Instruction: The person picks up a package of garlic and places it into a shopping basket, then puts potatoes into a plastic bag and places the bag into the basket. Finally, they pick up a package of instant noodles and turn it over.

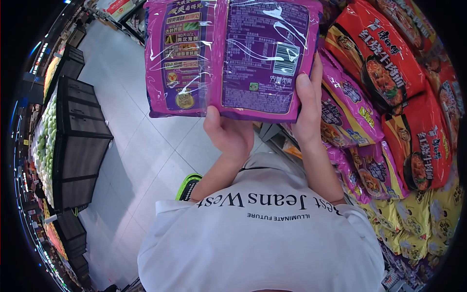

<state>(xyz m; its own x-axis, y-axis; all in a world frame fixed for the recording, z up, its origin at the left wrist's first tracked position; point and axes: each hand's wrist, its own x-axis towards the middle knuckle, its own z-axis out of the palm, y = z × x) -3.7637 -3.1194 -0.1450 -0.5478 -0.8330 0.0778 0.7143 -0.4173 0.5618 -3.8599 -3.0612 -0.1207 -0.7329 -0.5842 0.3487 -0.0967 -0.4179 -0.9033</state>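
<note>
A purple multipack of instant noodles (258,63) is held up at the top of the view, its printed back with a barcode facing me. My left hand (228,134) supports it from below, thumb on the lower edge and the other fingers hidden behind the pack. At the lower right side, my right hand (309,97) grips it with the thumb on the front. Glare on the shiny wrapper covers some of the print.
To the right, a stacked display holds red noodle packs (379,63), purple-and-yellow packs (348,104) and yellow packs (413,228). Dark produce stands (82,141), one heaped with green produce (48,141), line the left. Pale tiled floor (131,160) lies between.
</note>
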